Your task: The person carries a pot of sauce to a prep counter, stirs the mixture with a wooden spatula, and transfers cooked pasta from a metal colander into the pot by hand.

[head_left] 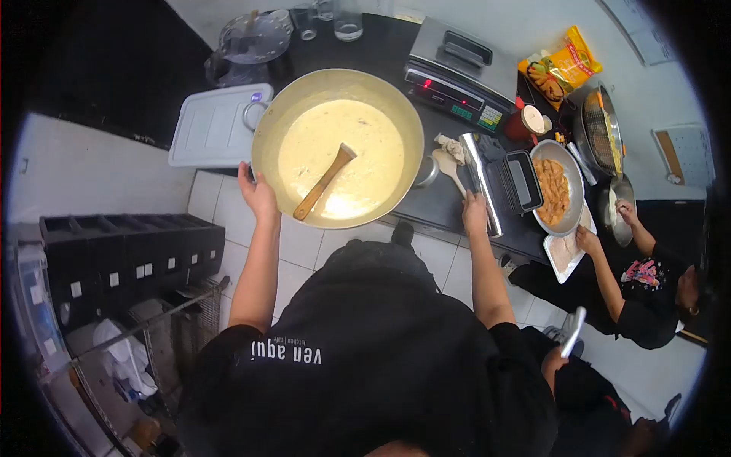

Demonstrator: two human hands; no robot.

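Pot [412, 129] of pale mix at your left hand [261, 199], spoon [452, 169] in your right hand [475, 213]

Work in hand looks like steadying the pot while handling the spoon. Left fingers are part open, set against the pot's near left side, thumb up toward the rim. Right fingers are closed round the spoon's handle; its broad end points up and away, outside the pot, near a crumpled pale lump [449, 146]. Pot sits at the worktop [421, 207], overlapping its front edge in view (can't tell how much of the base is supported). A wooden spatula [327, 181] leans in the mix, handle toward you, so any pot move calls for keeping it level and minding that handle.

Around: white tub [217, 131] just beside the pot's left; scale [461, 95] beyond, to the right. Foil roll [481, 183] lies just right of the spoon and your right hand, then stacked black trays [525, 181], then a bowl [576, 186] of orange pieces. Those hem in your right side. A co-worker [643, 293] works past the bowl, hands close to it; another person's hand [554, 363] is behind your right elbow, so elbow room there looks tight.
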